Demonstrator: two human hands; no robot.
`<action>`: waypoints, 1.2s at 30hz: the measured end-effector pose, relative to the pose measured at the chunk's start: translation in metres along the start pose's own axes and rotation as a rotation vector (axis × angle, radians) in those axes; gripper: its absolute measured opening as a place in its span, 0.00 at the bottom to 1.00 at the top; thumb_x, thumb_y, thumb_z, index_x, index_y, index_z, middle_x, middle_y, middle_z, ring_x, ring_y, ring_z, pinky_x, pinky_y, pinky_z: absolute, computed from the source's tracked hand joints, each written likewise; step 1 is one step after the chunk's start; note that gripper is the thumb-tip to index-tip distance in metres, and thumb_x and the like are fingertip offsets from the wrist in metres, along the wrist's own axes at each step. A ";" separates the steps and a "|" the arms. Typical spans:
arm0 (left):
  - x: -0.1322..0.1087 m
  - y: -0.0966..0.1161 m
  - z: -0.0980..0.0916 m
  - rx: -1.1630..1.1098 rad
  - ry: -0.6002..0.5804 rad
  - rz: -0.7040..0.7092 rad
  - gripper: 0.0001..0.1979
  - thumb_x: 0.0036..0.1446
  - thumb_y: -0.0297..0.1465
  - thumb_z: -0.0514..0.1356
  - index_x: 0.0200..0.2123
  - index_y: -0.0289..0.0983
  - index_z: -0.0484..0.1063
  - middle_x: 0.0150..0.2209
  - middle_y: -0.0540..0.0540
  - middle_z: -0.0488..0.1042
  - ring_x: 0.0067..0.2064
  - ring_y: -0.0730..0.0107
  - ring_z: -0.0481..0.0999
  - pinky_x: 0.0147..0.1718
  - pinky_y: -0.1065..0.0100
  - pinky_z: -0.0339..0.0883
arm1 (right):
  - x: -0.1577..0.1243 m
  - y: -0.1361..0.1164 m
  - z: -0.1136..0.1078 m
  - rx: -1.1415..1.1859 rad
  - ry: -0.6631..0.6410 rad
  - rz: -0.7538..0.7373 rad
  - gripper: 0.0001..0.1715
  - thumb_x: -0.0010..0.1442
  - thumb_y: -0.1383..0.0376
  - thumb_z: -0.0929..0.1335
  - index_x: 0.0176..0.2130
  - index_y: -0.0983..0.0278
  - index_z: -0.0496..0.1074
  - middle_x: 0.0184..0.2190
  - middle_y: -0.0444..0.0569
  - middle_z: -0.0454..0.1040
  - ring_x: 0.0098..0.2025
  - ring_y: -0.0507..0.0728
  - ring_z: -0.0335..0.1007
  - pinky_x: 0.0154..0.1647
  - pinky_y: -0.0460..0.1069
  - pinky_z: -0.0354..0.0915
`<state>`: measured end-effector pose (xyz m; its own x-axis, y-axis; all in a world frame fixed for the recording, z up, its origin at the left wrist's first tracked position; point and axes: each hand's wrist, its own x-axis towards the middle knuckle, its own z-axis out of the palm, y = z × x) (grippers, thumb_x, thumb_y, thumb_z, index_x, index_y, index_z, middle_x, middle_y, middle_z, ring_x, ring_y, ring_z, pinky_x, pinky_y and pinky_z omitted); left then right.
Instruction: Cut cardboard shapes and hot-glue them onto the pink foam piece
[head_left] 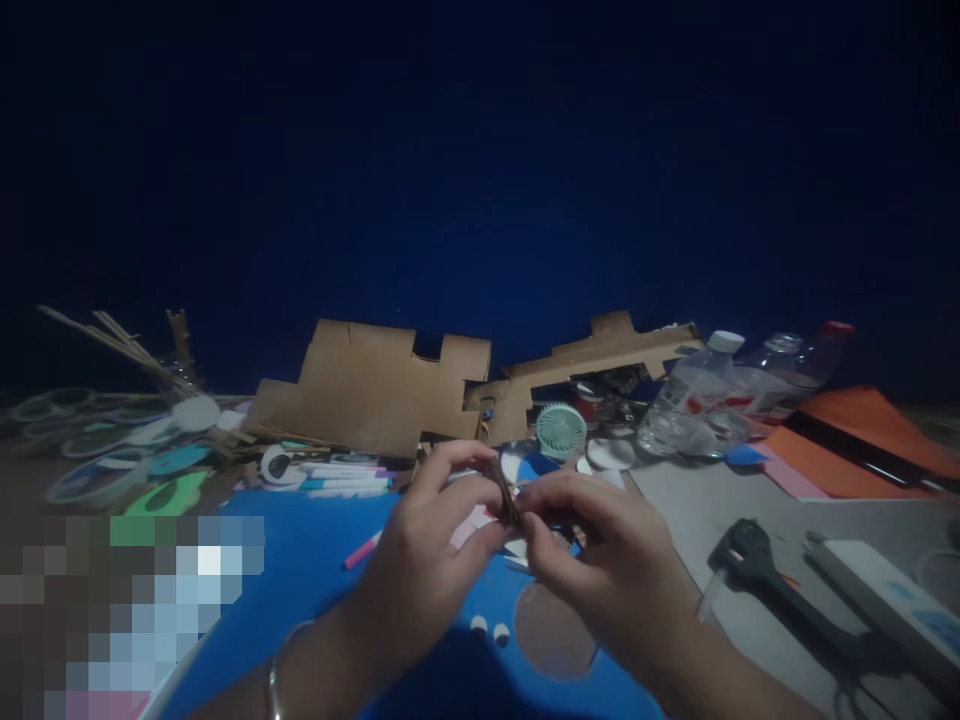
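My left hand (431, 545) and my right hand (611, 555) meet over the blue sheet (315, 570). Between their fingertips is a small, thin, dark-brown piece (507, 497), held upright; its material is too blurred to tell. Thumb and fingers of both hands pinch it. Below the hands, two small white-and-dark pieces (490, 630) like googly eyes lie on the sheet. A flat brownish disc (553, 632) rests beside them, under my right wrist. Near my left fingers is a pink marker (362, 552). Some small scraps behind the fingers are partly hidden.
Cut cardboard (375, 385) stands along the back. A row of markers (345, 480), a small green fan (561, 430) and plastic bottles (686, 395) line the far side. A black glue gun (787, 600) and orange paper (862, 430) lie at right; wooden sticks (124, 345) at left.
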<state>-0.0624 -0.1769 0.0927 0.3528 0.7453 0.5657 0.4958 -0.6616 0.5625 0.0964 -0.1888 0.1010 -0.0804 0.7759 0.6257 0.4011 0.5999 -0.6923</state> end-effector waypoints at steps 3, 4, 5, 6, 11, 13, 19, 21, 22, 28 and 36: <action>-0.002 0.002 0.001 0.004 0.011 0.006 0.03 0.55 0.26 0.57 0.31 0.40 0.67 0.46 0.48 0.63 0.50 0.70 0.65 0.47 0.69 0.61 | -0.001 0.000 0.001 0.021 -0.009 0.057 0.07 0.45 0.75 0.64 0.24 0.66 0.71 0.21 0.45 0.73 0.24 0.51 0.68 0.24 0.45 0.64; -0.002 0.003 0.001 0.004 0.008 0.007 0.02 0.55 0.27 0.57 0.31 0.40 0.67 0.46 0.47 0.63 0.50 0.70 0.65 0.47 0.69 0.61 | -0.001 0.000 0.002 0.024 -0.016 0.082 0.07 0.45 0.75 0.64 0.23 0.66 0.70 0.21 0.45 0.72 0.24 0.51 0.68 0.24 0.45 0.63; -0.002 0.004 0.001 0.002 0.003 0.010 0.02 0.56 0.27 0.57 0.32 0.40 0.67 0.47 0.47 0.64 0.50 0.70 0.66 0.47 0.69 0.62 | -0.001 0.001 0.002 0.024 -0.018 0.105 0.07 0.45 0.75 0.63 0.22 0.66 0.69 0.21 0.45 0.71 0.24 0.51 0.67 0.23 0.45 0.63; -0.002 0.005 0.001 0.001 -0.011 0.008 0.02 0.56 0.27 0.56 0.32 0.40 0.67 0.48 0.47 0.64 0.51 0.69 0.66 0.47 0.69 0.62 | -0.002 0.002 0.003 0.024 -0.017 0.121 0.07 0.45 0.74 0.63 0.22 0.65 0.68 0.20 0.44 0.70 0.23 0.51 0.66 0.23 0.45 0.62; -0.001 0.010 -0.002 0.013 -0.109 -0.010 0.06 0.57 0.26 0.53 0.36 0.41 0.67 0.51 0.47 0.68 0.55 0.68 0.65 0.49 0.67 0.63 | -0.001 0.001 0.005 0.044 -0.018 0.162 0.06 0.46 0.72 0.63 0.22 0.64 0.67 0.17 0.41 0.65 0.20 0.49 0.59 0.19 0.43 0.56; -0.002 0.010 -0.002 0.013 -0.113 0.000 0.07 0.57 0.25 0.52 0.37 0.40 0.67 0.50 0.47 0.69 0.55 0.67 0.65 0.50 0.66 0.63 | -0.001 -0.001 0.005 0.054 -0.018 0.170 0.06 0.46 0.72 0.62 0.21 0.64 0.66 0.16 0.40 0.63 0.19 0.48 0.57 0.19 0.43 0.55; -0.005 0.009 0.002 -0.006 -0.073 0.008 0.08 0.56 0.23 0.51 0.35 0.39 0.67 0.51 0.45 0.68 0.55 0.64 0.65 0.49 0.62 0.63 | -0.002 -0.001 0.010 0.070 -0.092 0.209 0.05 0.45 0.72 0.61 0.21 0.64 0.64 0.18 0.41 0.62 0.21 0.50 0.56 0.19 0.44 0.55; -0.006 0.009 0.003 -0.042 -0.051 0.002 0.08 0.56 0.23 0.51 0.33 0.40 0.67 0.50 0.45 0.69 0.54 0.64 0.66 0.48 0.63 0.64 | -0.003 0.001 0.012 0.107 -0.090 0.225 0.05 0.45 0.72 0.61 0.21 0.63 0.63 0.18 0.42 0.62 0.21 0.50 0.56 0.20 0.45 0.55; -0.006 0.009 0.003 -0.061 -0.043 -0.012 0.08 0.57 0.23 0.50 0.32 0.39 0.66 0.49 0.46 0.69 0.54 0.64 0.66 0.47 0.63 0.65 | -0.004 0.002 0.012 0.135 -0.093 0.236 0.05 0.45 0.72 0.61 0.22 0.63 0.63 0.19 0.42 0.62 0.22 0.50 0.56 0.21 0.45 0.55; -0.009 0.009 0.002 -0.272 -0.031 -0.145 0.09 0.58 0.25 0.50 0.29 0.39 0.65 0.52 0.47 0.67 0.54 0.64 0.67 0.45 0.64 0.67 | 0.000 -0.003 0.007 0.306 -0.098 0.302 0.04 0.45 0.70 0.61 0.21 0.63 0.61 0.19 0.42 0.61 0.22 0.50 0.56 0.21 0.46 0.56; -0.010 0.009 0.007 -0.538 -0.001 -0.259 0.09 0.60 0.27 0.50 0.28 0.39 0.64 0.54 0.45 0.66 0.55 0.59 0.67 0.48 0.57 0.67 | 0.000 -0.002 0.010 0.445 -0.014 0.337 0.06 0.45 0.67 0.64 0.20 0.63 0.60 0.17 0.41 0.59 0.21 0.49 0.55 0.20 0.44 0.55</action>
<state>-0.0562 -0.1897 0.0881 0.2746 0.8880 0.3687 0.0945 -0.4065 0.9087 0.0865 -0.1881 0.0985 -0.0281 0.9396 0.3411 -0.0174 0.3407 -0.9400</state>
